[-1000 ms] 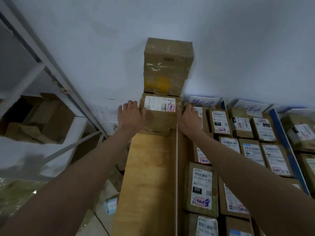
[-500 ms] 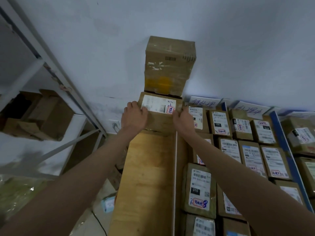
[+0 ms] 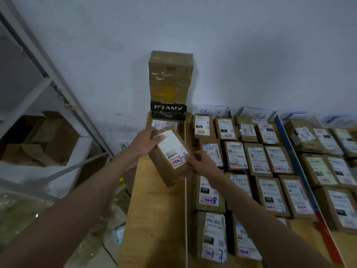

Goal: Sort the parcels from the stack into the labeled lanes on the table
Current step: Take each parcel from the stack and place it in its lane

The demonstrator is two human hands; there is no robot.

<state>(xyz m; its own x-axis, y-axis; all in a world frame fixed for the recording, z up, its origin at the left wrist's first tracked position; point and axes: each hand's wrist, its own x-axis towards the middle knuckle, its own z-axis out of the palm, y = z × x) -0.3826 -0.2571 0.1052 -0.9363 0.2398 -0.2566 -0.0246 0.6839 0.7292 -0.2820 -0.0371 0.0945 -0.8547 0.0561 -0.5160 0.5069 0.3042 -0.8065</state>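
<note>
The desk fills the lower middle and right of the frame, its bare wooden strip running up the centre to a stack of parcels set against the wall. To the right of a thin white divider line, the lanes are packed with labelled parcels lying touching or just beside one another, under handwritten lane signs at the wall. A metal shelf with an open carton is seen at the left edge.

A brown parcel is held tilted above the bare strip, in the middle of the frame, clear of the desk. It is grasped at its far upper corner by the left hand, with a thumb laid on the white label, and pinched at its near right edge by the fingers of the right hand.

The hold is at two corners only, so a slip is judged possible if either hand is released before the box is supported. The red-stamped mark on the label could be misread, and the parcel placed in a wrong lane. Because the lanes are crowded, neighbouring parcels could be nudged out of line when it is set down. The tall stack, with a black PRAMY box at its foot, may be toppled if brushed.
</note>
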